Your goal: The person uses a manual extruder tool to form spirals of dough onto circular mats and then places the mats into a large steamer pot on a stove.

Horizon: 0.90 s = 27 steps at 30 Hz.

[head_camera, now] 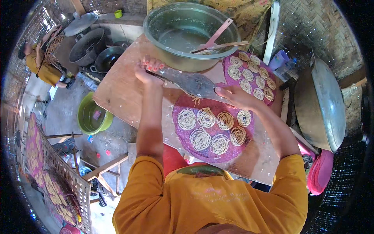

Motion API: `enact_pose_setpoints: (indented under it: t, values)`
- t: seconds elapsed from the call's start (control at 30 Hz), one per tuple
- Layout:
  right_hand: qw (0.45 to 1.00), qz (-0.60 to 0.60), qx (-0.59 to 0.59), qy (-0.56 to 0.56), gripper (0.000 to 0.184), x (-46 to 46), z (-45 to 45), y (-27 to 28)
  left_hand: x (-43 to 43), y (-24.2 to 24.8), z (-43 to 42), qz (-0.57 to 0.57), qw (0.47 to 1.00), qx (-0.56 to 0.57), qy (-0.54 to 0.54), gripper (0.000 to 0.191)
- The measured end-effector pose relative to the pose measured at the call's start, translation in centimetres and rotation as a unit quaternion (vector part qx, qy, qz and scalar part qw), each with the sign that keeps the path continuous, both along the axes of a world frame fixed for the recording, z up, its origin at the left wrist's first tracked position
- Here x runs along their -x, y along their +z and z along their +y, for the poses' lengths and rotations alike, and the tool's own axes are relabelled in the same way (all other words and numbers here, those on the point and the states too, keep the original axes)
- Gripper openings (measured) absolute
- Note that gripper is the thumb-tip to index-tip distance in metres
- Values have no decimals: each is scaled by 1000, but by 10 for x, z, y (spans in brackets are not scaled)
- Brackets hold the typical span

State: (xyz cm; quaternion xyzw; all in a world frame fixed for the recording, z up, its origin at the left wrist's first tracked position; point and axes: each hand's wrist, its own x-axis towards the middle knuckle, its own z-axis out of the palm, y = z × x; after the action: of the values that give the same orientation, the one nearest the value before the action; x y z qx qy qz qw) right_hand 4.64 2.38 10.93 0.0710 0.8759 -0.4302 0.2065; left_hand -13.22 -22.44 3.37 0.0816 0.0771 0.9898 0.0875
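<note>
Both hands grip a dark, flat, paddle-shaped hand press (192,82) above a wooden table, at a slant. My left hand (150,70) wraps its far left end, and my right hand (235,96) is closed around its near right end. Below the press, thin dough strands (195,101) show; whether they touch the mat is unclear. Beneath lies a round purple woven mat (187,146) bearing several pale noodle coils (200,139). A second purple mat (229,77) with several smaller-looking coils (248,75) lies behind my right hand.
A large metal basin (191,63) holding a pink spatula (217,33) and a wooden stick (233,44) stands at the table's far edge. A big wok-like pan (318,102) leans right. On the floor, left, sits a green tub (95,117). Another person (43,64) is far left.
</note>
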Motion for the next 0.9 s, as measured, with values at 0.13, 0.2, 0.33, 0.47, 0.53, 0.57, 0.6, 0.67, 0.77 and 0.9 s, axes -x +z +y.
enact_pose_setpoints:
  t: [0.13, 0.2, 0.33, 0.47, 0.53, 0.57, 0.6, 0.67, 0.77, 0.9]
  values:
    - [995, -96, -5, 32, 59, -1, 13, 33, -19, 15, 4, -50, 999, -17, 0, 34]
    - [989, -111, -89, 34, 59, 1, 18, 49, -22, 5, 12, -37, 998, -55, -15, 35]
    - [997, -54, -53, 21, 61, 13, 11, 35, -5, 17, 14, -91, 995, -15, 27, 36]
    - [998, -59, -15, 24, 62, 9, 6, 27, -11, 15, -3, -88, 996, -9, 17, 35]
    - [996, -77, -27, 36, 62, 6, 18, 27, -21, 13, 7, -146, 989, 9, 32, 35]
    - [996, -78, -26, 36, 62, 7, 22, 28, -24, 12, 14, -204, 978, 24, 45, 35]
    - [995, -82, -47, 13, 63, 8, 24, 31, -22, 7, 18, -206, 977, 24, 47, 35]
    - [994, -67, -82, -7, 65, 18, 20, 26, -9, -5, 20, -96, 995, -20, 20, 35]
    - [999, -40, -25, 4, 65, 32, 12, -1, 9, -18, 9, -82, 996, -4, 15, 37]
    - [990, -117, 74, 25, 57, 39, 3, -36, 11, -14, -31, -49, 998, 36, 23, 45]
